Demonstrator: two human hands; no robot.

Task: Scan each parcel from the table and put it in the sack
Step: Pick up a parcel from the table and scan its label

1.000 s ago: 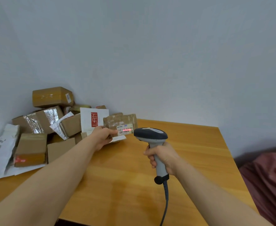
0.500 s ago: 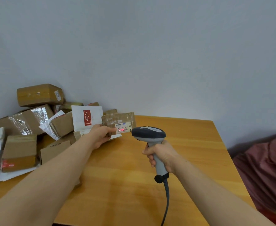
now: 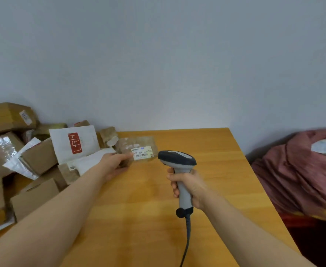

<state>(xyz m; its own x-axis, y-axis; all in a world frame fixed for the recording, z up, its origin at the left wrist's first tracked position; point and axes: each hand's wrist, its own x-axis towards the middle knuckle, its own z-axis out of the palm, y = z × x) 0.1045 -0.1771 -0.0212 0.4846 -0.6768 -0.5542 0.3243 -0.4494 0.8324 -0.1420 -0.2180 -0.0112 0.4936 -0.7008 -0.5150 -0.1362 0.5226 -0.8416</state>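
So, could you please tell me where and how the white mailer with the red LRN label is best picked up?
Probably by its upper edge, pinched from above. The white LRN mailer leans upright against the parcel pile, so that edge stands free, while another white mailer covers its lower edge. The left hand holds the small taped parcel, the right hand the barcode scanner.

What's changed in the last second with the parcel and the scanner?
The red scan line on the parcel label is gone. The left hand, still holding the parcel, and right hand, still gripping the scanner, drifted slightly right, away from the pile.
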